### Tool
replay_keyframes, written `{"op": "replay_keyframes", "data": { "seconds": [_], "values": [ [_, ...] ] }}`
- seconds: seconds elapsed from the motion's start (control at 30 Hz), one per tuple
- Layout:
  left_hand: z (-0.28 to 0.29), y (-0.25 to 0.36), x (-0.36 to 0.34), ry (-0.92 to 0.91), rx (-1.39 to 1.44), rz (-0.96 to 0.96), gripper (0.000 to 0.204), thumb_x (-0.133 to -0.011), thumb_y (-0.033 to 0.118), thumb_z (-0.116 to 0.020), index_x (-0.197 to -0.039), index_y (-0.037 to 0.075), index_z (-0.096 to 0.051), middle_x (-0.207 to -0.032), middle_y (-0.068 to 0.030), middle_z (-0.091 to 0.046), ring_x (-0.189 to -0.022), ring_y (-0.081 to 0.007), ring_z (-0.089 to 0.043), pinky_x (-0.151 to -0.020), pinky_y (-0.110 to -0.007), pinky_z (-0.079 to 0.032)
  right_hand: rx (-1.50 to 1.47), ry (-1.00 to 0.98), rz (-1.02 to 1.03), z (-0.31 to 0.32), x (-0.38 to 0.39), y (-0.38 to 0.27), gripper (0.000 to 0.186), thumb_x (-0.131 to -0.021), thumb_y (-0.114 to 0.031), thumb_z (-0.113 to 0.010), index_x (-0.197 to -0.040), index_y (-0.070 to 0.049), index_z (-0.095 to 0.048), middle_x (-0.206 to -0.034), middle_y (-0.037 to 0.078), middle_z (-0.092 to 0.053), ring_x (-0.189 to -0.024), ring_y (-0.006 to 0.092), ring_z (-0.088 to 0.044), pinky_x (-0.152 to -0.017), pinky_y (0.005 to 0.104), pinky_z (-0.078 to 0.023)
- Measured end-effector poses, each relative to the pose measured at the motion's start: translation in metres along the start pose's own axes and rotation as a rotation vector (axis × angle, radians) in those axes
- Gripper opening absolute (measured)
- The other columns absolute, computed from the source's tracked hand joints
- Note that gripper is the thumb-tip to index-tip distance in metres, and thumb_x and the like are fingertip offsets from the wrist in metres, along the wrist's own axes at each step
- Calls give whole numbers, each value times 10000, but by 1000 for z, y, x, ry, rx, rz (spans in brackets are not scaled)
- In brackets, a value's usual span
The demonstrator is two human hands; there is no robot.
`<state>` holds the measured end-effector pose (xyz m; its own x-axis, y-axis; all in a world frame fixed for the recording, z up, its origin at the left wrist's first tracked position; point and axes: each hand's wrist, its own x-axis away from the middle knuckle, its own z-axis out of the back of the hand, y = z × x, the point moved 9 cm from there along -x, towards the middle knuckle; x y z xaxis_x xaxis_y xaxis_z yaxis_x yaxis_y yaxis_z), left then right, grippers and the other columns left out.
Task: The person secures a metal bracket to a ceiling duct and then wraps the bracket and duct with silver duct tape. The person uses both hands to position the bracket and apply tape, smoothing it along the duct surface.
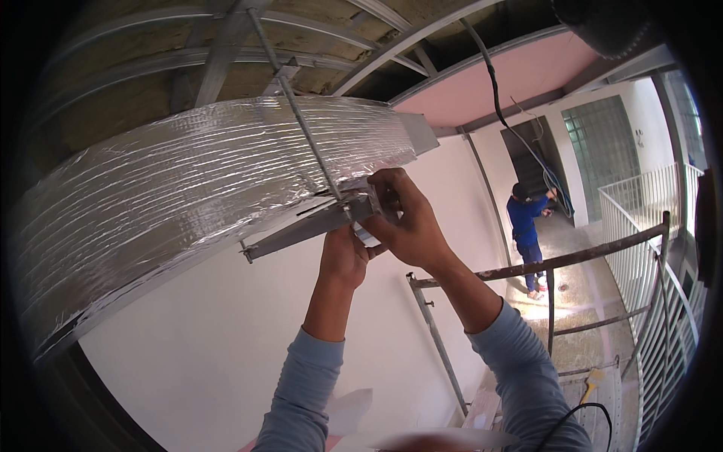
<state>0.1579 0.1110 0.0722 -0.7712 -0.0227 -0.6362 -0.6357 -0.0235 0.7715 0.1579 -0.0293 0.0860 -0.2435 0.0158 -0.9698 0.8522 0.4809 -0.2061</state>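
Observation:
Overhead, a long duct wrapped in shiny silver foil (pixel 188 173) lies above a grey metal channel (pixel 301 230). A threaded rod (pixel 297 113) comes down past the duct to the channel's near end. My right hand (pixel 414 226) is closed round that end, its fingers curled over the edge. Just below, my left hand (pixel 345 256) is raised against the underside by the rod's lower tip. Its fingers are bent and partly hidden, and what they pinch cannot be made out. A second rod end (pixel 246 252) shows at the channel's far left end.
Ceiling framing (pixel 316 34) runs above. A scaffold rail (pixel 557 260) crosses at right, with a yellow-handled tool (pixel 591 384) on the platform below. Farther off, a person in blue (pixel 529 226) stands near a hanging cable (pixel 493 75) and white railing (pixel 640 200).

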Motion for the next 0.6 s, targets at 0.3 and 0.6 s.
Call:
{"op": "replay_keyframes", "data": {
  "seconds": [0.3, 0.6],
  "values": [
    [-3, 2, 1, -43, 3, 33, 608, -988, 630, -524, -1386, 171, -541, -1273, -40, -637, -1120, -188, -664, -769, -400, -602, 231, -135, 359, 23, 14, -9, 797, -756, -96, -777, -1470, -36, -427, -1372, 139, -525, -1231, 291, -520, -1053, 420, -420],
    [-8, 7, 7, 8, -30, 20, 692, -955, 703, -535, -1397, 170, -537, -1231, -50, -640, -1075, -228, -680, -701, -403, -607, 242, -57, 525, 38, -7, -19, 662, -759, -22, -740, -1391, -74, -550, -1371, 140, -558, -1286, 316, -523, -1031, 428, -450]
  ]
}}
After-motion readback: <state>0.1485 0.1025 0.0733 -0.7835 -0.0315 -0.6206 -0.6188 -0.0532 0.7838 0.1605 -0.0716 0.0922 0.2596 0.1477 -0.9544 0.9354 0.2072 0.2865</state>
